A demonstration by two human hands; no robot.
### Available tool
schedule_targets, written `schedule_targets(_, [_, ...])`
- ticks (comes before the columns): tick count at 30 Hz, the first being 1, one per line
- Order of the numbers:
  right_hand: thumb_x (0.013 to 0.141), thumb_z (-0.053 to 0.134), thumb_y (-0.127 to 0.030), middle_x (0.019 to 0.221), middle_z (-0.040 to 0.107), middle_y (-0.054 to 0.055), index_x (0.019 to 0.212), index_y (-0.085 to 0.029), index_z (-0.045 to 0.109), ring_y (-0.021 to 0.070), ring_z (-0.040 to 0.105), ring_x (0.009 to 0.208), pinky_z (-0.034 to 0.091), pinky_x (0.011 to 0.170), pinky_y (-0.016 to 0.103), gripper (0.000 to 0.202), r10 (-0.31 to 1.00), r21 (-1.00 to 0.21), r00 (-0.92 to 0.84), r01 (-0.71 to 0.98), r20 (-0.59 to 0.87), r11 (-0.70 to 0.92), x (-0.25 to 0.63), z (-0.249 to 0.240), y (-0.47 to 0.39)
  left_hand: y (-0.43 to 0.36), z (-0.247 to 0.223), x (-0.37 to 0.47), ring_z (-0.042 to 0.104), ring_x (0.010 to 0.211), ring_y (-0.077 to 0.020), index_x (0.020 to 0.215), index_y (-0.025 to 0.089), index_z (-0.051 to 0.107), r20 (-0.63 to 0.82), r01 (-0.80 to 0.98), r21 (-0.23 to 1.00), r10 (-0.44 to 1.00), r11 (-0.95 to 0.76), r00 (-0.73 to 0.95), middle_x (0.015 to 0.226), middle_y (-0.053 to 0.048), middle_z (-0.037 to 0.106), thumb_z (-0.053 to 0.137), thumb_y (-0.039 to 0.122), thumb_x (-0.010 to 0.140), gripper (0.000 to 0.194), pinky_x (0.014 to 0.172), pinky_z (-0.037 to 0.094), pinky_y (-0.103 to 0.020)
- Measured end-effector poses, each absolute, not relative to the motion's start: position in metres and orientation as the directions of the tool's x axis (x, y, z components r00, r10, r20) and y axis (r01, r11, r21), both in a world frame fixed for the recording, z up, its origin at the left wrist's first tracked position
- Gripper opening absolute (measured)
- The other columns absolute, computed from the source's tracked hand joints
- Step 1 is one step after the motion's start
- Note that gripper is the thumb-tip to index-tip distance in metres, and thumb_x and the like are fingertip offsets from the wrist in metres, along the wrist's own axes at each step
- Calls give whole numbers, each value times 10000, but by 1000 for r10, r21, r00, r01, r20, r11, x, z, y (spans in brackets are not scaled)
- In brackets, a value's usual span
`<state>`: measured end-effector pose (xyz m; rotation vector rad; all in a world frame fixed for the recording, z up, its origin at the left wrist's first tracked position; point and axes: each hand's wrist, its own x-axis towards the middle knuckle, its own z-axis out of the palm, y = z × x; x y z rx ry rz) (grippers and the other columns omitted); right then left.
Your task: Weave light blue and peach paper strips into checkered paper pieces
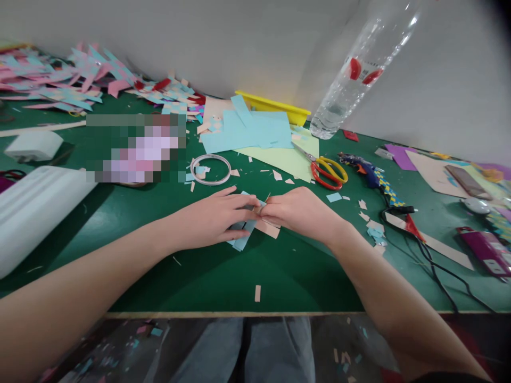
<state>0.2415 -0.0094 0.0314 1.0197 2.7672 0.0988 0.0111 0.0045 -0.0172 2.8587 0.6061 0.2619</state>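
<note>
My left hand (223,217) lies over a small piece of light blue and pale pink paper strips, its fingers spread and its fingertips on the paper. The light blue strips (240,243) stick out below the fingers. A pale pink strip (268,229) juts out to the right, under my right hand. My right hand (297,213) is closed, with thumb and fingers pinched on a paper strip at the right side of the piece. The fingers hide most of the pinched part. Both hands meet just above the green table (215,282).
Scissors (329,173), a tape roll (211,170), blue paper sheets (259,130), a yellow tray (275,106) and a tilted bottle (355,74) stand beyond my hands. Woven paper pieces (96,72) pile up at left. Black cables (429,255) and a purple box (485,250) lie right.
</note>
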Motion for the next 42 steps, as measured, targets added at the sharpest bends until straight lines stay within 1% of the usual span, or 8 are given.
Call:
schedule_targets(4, [972, 435, -103, 792, 717, 45, 1030, -182, 664, 149, 574, 616, 196, 507, 317, 249, 640, 234, -748, 600, -172, 765, 240, 32, -13, 5, -15, 12, 506, 1314, -248, 1347, 252, 546, 130, 378, 236, 415, -895, 901, 1448, -110, 505, 528, 309, 990, 362, 1174, 263, -499])
schedule_targets(8, [944, 441, -61, 768, 697, 42, 952, -166, 635, 154, 568, 598, 170, 490, 333, 221, 616, 280, -771, 563, -162, 778, 239, 28, -14, 6, -15, 12, 533, 1271, -251, 1334, 261, 560, 132, 366, 241, 404, -899, 905, 1435, -108, 514, 537, 304, 985, 353, 1126, 332, -476])
schedule_targets(13, [1007, 410, -204, 791, 693, 55, 902, -151, 619, 158, 563, 584, 166, 496, 337, 240, 594, 262, -797, 553, -111, 791, 238, 20, -12, 6, -18, 11, 533, 1280, -247, 1313, 265, 579, 137, 379, 256, 421, -889, 897, 1416, -99, 529, 537, 316, 984, 335, 1175, 263, -512])
schedule_targets(18, [1021, 397, -306, 873, 706, 72, 901, -140, 636, 153, 564, 610, 201, 514, 326, 315, 619, 151, -778, 603, -107, 784, 237, 20, -9, 4, -18, 10, 519, 1313, -265, 1293, 262, 602, 160, 375, 277, 427, -885, 890, 1390, -97, 562, 566, 287, 968, 327, 1182, 269, -529])
schedule_targets(24, [922, 531, -191, 918, 715, 26, 889, -165, 657, 129, 591, 694, 281, 557, 272, 133, 682, -129, -708, 705, -185, 697, 237, 25, -3, 4, -17, 11, 552, 1273, -274, 1286, 240, 605, 155, 379, 243, 421, -893, 894, 1369, -115, 577, 557, 294, 972, 322, 1170, 283, -552])
schedule_targets(32, [898, 520, -190, 874, 712, 35, 896, -158, 663, 144, 601, 744, 357, 625, 257, 146, 665, -382, -733, 661, -143, 646, 246, 17, 6, 3, -15, 12, 515, 1312, -273, 1313, 239, 582, 119, 397, 227, 430, -889, 895, 1405, -121, 546, 552, 311, 977, 345, 1170, 287, -539])
schedule_targets(36, [910, 513, -213, 895, 708, 47, 904, -152, 671, 138, 590, 734, 386, 650, 260, 170, 648, -448, -750, 628, -131, 636, 249, 14, 10, 4, -17, 11, 509, 1316, -269, 1307, 248, 585, 130, 389, 228, 424, -893, 896, 1390, -121, 551, 550, 316, 978, 339, 1166, 289, -546])
schedule_targets(42, [909, 513, -206, 809, 683, 24, 936, -149, 686, 116, 550, 669, 388, 632, 249, 184, 632, -487, -767, 596, -110, 638, 251, 13, 12, 4, -17, 11, 481, 1347, -272, 1288, 228, 597, 128, 394, 223, 427, -892, 895, 1389, -127, 555, 544, 324, 982, 325, 1169, 286, -546])
